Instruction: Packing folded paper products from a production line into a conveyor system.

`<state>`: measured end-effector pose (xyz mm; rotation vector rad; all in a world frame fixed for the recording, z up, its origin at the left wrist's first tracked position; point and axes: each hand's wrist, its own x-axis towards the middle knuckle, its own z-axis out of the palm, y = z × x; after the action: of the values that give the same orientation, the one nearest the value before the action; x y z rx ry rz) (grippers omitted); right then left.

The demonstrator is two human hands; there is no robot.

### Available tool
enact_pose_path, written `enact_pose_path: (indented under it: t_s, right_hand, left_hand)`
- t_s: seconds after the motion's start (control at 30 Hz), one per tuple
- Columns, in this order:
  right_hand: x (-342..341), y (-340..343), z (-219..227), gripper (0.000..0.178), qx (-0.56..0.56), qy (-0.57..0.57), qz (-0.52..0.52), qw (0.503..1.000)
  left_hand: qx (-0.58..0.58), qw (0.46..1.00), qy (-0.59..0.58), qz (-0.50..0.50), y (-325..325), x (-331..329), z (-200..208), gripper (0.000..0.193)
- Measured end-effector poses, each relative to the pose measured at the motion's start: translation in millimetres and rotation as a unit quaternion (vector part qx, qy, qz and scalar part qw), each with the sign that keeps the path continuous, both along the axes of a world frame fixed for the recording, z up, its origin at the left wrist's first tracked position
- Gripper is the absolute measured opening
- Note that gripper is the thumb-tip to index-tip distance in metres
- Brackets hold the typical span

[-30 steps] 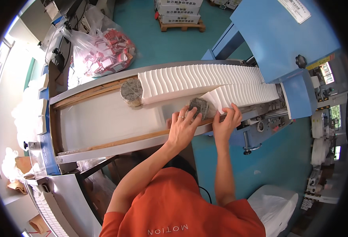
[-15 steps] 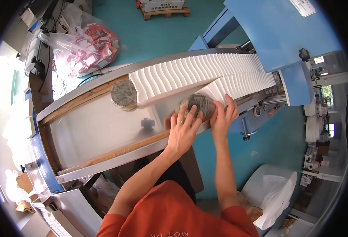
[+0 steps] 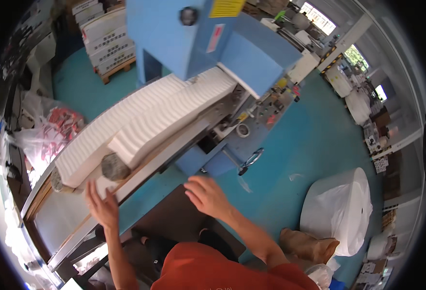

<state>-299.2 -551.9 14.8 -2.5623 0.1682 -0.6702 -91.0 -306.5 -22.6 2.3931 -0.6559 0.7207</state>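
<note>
My left hand [image 3: 102, 205] hovers by the front rail of the long table [image 3: 61, 215], its fingers spread and holding nothing. Just beyond its fingertips rests a round, dark grey wrapped block [image 3: 115, 166], against the end of the nearer row of white folded sheets [image 3: 169, 121]. A second wrapped block [image 3: 61, 182] sits at the end of the farther row of white sheets [image 3: 121, 116]. Over the floor in front of the table is my right hand [image 3: 207, 197], loosely bent and empty, with its fingers somewhat apart.
Both rows run up to a blue machine [image 3: 174, 38]. A handwheel [image 3: 251, 162] juts from its near side. At the right stand a big white roll [image 3: 336, 212] and a brown bag [image 3: 307, 244]. A clear bag of red and white scraps [image 3: 63, 128] lies beyond the table.
Both hands have come off the nearer wrapped block, which stays against its row. My right hand has drawn back from the table. The view has swung to the right, toward the machine.
</note>
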Motion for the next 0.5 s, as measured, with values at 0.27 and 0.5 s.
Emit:
enact_pose_path:
  t_s: [0.27, 0.5]
  right_hand:
    - [-189.5, -202.3, 2.7, 0.021, 0.083, 0.188, -0.024, 0.978]
    - [-182.0, -465.9, 41.1, 0.021, 0.192, 0.201, 0.034, 0.96]
  left_hand:
    - [0.036, 0.9, -0.169, 0.399, -17.8, -11.3, -91.2, 0.041]
    - [0.215, 0.79, -0.15, 0.555, 11.7, 0.9, -142.4, 0.039]
